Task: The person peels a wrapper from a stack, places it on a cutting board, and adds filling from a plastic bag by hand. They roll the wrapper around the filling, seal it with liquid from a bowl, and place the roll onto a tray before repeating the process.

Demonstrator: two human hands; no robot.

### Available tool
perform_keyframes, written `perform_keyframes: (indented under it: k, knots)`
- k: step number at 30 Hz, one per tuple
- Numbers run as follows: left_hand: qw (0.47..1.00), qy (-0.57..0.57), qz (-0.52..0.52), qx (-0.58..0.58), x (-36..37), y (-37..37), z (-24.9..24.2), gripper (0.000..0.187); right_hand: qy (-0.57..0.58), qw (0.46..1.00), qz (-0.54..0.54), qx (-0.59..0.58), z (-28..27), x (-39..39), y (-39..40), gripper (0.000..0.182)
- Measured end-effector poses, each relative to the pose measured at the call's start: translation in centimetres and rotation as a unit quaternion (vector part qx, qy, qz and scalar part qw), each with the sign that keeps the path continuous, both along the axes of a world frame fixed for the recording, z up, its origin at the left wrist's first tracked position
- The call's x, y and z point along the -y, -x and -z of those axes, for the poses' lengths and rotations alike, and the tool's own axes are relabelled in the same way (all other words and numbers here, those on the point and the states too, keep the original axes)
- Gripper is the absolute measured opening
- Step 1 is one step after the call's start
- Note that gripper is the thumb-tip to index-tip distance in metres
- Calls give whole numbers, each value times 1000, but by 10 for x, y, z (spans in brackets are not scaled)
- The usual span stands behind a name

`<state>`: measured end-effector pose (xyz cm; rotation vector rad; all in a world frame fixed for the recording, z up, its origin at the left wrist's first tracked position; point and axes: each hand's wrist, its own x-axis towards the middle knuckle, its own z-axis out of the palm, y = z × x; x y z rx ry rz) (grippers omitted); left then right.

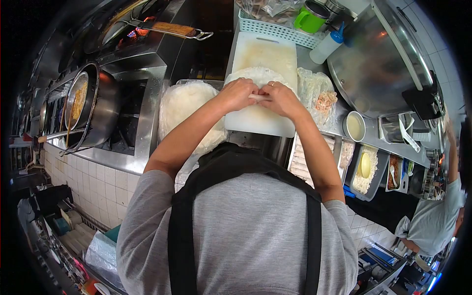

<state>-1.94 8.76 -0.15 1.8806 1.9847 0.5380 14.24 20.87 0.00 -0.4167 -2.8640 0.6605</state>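
A white cutting board [260, 123] lies lengthwise in front of me. On it is a thin, pale round wrapper sheet [260, 73], its far part spread flat beyond my hands. My left hand [238, 94] and my right hand [281, 99] meet at the sheet's near part, fingers closed on a small pale roll [259, 98]. Part of the roll is hidden under my fingers. Left of the board sits a plastic-wrapped stack of round wrappers [189, 110]. To the right, a clear plastic bag [314, 83] holds an orange-pink filling [325, 102].
Finished-looking rolls [301, 164] lie in a tray at the right. Nearby are a metal cup [354, 126] and a tub of chopped white food [365, 184]. A pot [105, 108] stands on the stove at the left; a flame burns farther back. Another person [432, 216] is at far right.
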Motion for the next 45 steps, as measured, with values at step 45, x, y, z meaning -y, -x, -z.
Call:
perform_keyframes:
  k: [45]
  knots:
    - [998, -42, 31, 20, -13, -34, 3, 19, -23, 1000, 12, -5, -15, -4, -40, 26]
